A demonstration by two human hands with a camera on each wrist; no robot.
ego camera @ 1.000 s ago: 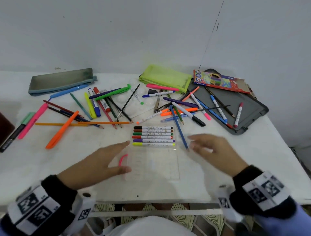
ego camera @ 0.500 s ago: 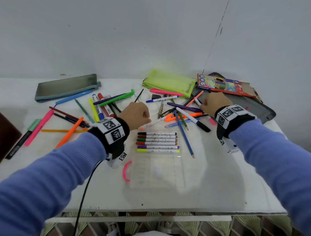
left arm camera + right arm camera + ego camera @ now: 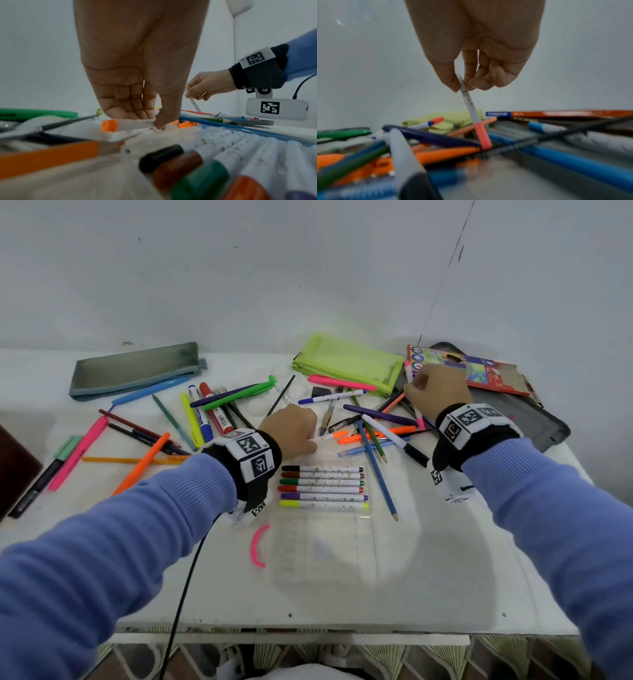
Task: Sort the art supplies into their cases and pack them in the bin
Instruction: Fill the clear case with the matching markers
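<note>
A clear plastic case (image 3: 322,549) lies open at the table's middle, with several white markers (image 3: 323,487) in a row in its far half. Just beyond it, my left hand (image 3: 308,440) pinches a white marker with orange ends (image 3: 334,435) that lies flat on the table; the left wrist view shows thumb and fingers on its barrel (image 3: 133,123). My right hand (image 3: 411,392) pinches a white marker with a pink cap (image 3: 471,108), tilted steeply, cap end down in the pile of pens (image 3: 376,433).
A lime mesh pouch (image 3: 349,364), a grey pouch (image 3: 137,371), a coloured pencil box (image 3: 469,368) and a grey tray (image 3: 534,419) lie along the back. Loose pens and pencils (image 3: 144,460) spread left. A dark object (image 3: 13,470) sits at the left edge.
Both hands have moved from beside the clear case out to the pen pile. The left took hold of the orange marker; the right lifted one end of the pink-capped marker.
</note>
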